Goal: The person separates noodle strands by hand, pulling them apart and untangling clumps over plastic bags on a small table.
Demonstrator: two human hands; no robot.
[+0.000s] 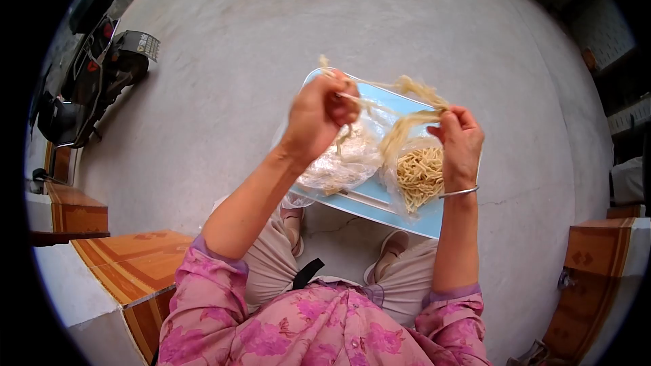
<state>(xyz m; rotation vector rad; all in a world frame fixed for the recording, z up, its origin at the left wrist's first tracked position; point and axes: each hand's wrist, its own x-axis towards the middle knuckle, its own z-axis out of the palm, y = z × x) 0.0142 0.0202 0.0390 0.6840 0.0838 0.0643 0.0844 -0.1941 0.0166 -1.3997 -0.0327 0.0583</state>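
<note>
at the far left, a motorbike (95,85) stands on the grey floor (224,81), well apart from the work. next comes the left hand (322,105), with its fingers curled closed around thin ends of pale strands (401,130). below it, a clear plastic bag (342,166) with pale contents lies on the blue table (376,209). the strands hang in the air above this table, between the two hands. to the right, short pale strips (419,175) sit in an open bag. above them, the right hand (461,139) pinches the thicker bundle between thumb and fingers. to handle such strands well, it seems better to pinch softly and separate them slowly, because they may break or tangle.
</note>
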